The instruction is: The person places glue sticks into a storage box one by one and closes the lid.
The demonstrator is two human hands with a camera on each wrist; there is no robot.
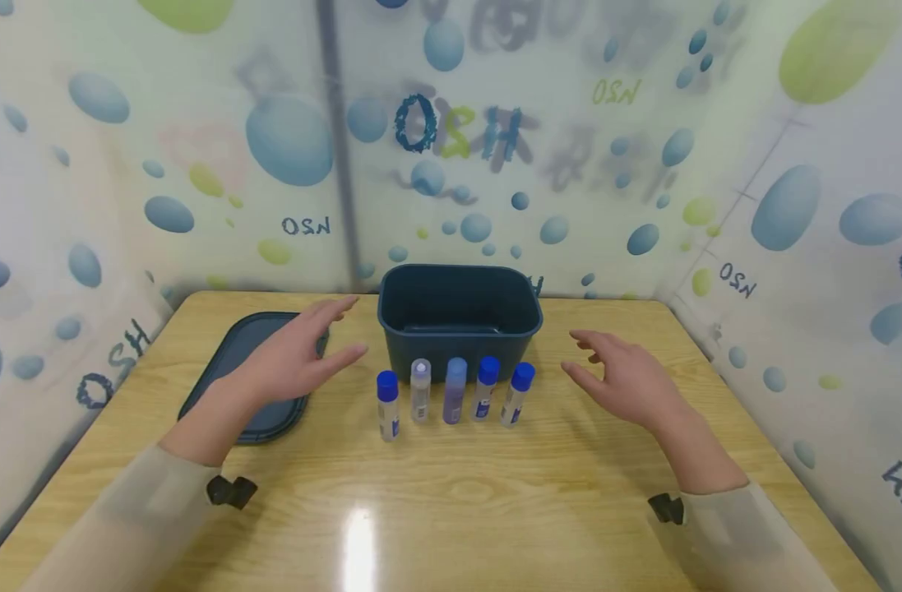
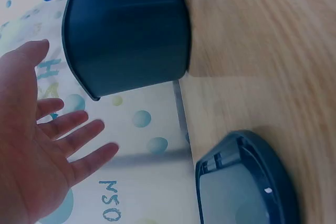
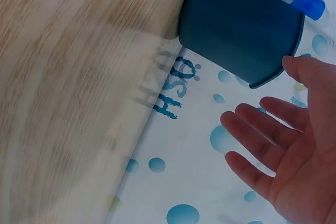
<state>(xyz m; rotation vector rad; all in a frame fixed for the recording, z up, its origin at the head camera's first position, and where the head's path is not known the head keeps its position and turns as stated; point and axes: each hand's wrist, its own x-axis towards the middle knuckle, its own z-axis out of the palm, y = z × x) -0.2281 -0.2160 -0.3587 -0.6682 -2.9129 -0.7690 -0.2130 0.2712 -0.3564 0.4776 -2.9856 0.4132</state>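
Slim clear glue bottles, several in a row, stand on the table before a dark blue plastic bin. The leftmost bottle [image 1: 388, 407] and the two rightmost ones, including the end bottle [image 1: 519, 396], wear bright blue caps; the middle bottle [image 1: 455, 393] is bluish throughout, and a paler bottle [image 1: 420, 391] has a whitish top. The open bin [image 1: 437, 349] shows a bare inside. My left hand [image 1: 295, 353] hovers left of the bin, fingers spread, holding nothing. To its right, my right hand [image 1: 628, 374] is raised with loosely bent fingers, likewise holding nothing.
A dark blue lid [image 1: 234, 347] lies flat on the wooden table [image 1: 451, 510], partly beneath my left hand in the head view. Behind the bin rises a wall [image 1: 465, 197] patterned with blue and green drops, and similar walls flank the table.
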